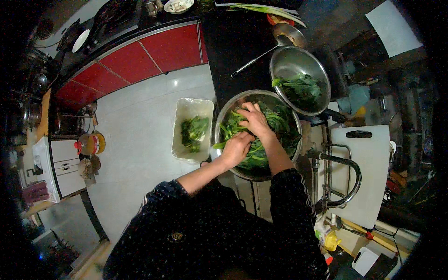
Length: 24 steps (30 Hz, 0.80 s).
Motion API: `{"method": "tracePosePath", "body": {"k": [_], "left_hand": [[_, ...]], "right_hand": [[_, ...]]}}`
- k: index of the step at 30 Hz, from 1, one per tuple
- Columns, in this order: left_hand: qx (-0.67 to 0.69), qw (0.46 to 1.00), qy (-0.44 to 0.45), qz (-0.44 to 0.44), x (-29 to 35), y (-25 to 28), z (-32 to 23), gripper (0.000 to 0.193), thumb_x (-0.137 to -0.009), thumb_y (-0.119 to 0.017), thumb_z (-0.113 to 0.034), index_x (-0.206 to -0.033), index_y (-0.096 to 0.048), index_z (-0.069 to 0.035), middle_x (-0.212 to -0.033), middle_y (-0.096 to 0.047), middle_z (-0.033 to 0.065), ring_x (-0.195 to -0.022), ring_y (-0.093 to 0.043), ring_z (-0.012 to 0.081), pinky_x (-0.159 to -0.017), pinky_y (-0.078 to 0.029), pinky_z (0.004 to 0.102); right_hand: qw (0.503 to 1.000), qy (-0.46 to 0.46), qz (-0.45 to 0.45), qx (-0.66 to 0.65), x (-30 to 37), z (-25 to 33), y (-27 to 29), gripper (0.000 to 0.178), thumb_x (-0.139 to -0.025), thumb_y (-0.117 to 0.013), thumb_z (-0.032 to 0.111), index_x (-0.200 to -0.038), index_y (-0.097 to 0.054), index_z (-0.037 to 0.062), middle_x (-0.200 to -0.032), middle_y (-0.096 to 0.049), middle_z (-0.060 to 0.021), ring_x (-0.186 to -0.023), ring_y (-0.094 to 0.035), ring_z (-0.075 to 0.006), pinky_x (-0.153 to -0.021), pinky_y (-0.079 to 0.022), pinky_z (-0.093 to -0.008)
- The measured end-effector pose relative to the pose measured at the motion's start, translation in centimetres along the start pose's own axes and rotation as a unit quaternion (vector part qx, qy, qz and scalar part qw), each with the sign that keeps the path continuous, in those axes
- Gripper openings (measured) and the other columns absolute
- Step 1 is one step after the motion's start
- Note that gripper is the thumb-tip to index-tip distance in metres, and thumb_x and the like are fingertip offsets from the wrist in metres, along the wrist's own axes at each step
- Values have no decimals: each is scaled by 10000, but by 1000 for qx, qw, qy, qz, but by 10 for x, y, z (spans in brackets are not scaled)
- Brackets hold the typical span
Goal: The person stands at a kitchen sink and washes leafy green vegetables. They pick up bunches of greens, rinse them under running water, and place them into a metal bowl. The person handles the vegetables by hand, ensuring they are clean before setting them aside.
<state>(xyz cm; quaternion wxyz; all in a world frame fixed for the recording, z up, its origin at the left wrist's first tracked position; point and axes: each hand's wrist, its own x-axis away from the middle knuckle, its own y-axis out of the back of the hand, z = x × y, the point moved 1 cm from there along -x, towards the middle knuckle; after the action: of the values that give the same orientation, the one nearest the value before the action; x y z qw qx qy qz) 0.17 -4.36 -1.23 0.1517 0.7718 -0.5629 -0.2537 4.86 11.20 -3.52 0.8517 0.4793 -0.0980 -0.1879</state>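
A large metal basin (220, 121) full of leafy greens (280, 120) stands in front of me, and both my hands are inside its rim. My left hand (237, 148) is closed at the near left part of the greens, with stems at its fingertips. Just beyond it, my right hand (254, 120) reaches over the heap with bent fingers closed around some greens; its fingertips are partly lost among the leaves. Right of the basin's far rim, a smaller metal bowl (298, 59) holds more greens. To the left sits a pale lined bin (179, 105) containing leafy pieces (196, 131).
A long-handled ladle (254, 61) and scallions (268, 9) lie on the dark counter at the far side. On the right are a curved faucet (357, 179) and a white cutting board (368, 163). Red cabinets (126, 58) line the far left, beyond the tiled floor (135, 135).
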Motion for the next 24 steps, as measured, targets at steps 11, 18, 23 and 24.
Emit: {"method": "tracePosePath", "body": {"k": [11,18,23,24], "left_hand": [[54,998,42,-14,-7,-1,12,216,-749,-565,54,-953,-591,-14,-913,-569,162,-848,-581,348,-727,-473,422],[287,919,198,-182,-19,2,41,520,-758,-618,85,-1241,-462,-31,-1109,-557,72,-1015,-539,176,-904,-451,300],[346,908,173,-161,-51,8,25,598,-810,-625,24,-1357,-396,-55,-1161,-546,55,-1014,-510,142,-899,-443,280],[331,919,149,-151,-56,9,27,557,-820,-626,7,-1336,-425,-50,-1147,-552,48,-999,-513,134,-894,-443,277]], "right_hand": [[987,-59,-10,-146,-7,-38,-27,347,-660,-762,127,-970,-654,15,-993,-617,-124,-962,-585,-321,-856,-466,-374],[930,-148,-34,-334,11,-3,55,153,-746,-668,32,-885,-650,-29,-855,-652,-64,-796,-565,-99,-748,-472,-274],[916,-117,23,-383,12,-7,65,208,-797,-580,0,-1003,-609,-14,-897,-638,-47,-827,-534,-70,-757,-455,-262],[917,-87,7,-390,10,-8,60,221,-802,-581,0,-1020,-603,-16,-903,-637,-47,-832,-530,-69,-763,-454,-264]]}}
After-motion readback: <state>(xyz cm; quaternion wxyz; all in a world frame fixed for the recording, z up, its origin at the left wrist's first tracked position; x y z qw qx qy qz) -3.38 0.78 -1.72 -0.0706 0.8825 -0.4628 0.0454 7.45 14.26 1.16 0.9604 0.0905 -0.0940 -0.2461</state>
